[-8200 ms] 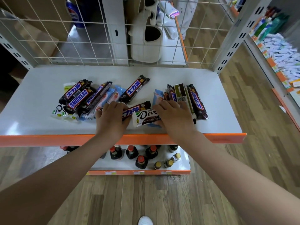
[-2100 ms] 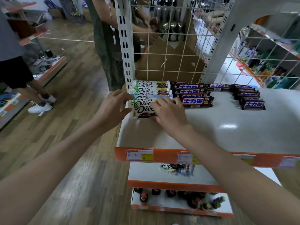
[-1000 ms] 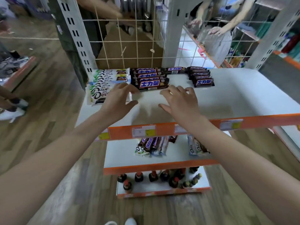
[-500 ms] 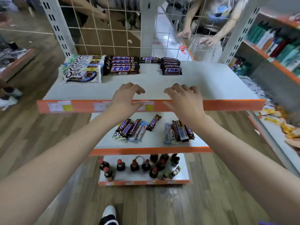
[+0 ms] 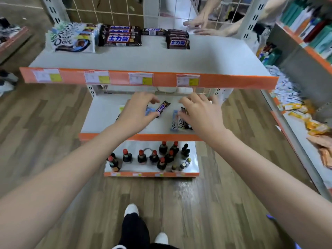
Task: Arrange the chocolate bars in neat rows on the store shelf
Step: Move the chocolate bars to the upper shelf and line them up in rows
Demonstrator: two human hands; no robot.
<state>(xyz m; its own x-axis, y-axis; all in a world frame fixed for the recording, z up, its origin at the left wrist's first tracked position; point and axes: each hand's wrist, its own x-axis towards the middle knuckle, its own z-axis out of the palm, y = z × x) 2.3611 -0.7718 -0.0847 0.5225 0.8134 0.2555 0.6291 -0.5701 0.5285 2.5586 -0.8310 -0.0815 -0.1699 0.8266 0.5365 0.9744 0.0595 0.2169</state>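
Both hands have dropped to the middle shelf (image 5: 100, 112). Left hand (image 5: 136, 112) and right hand (image 5: 199, 114) hover spread, gripping nothing. Next: gather the loose bars (image 5: 179, 121).

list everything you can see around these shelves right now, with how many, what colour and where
Dove bars: overlapping row, count unclear, white, top shelf far left
Snickers bars: two rows plus one single bar, brown, back of top shelf
price tags: four, white and yellow, orange top shelf edge
loose bars: several, brown, white and blue, middle shelf under the hands
bottles: about a dozen, dark, mostly red caps, bottom shelf
another person's hands: two, behind the top shelf
left hand: fingers curled over loose bars, grip unclear
right hand: over the Dove bars there, grip unclear
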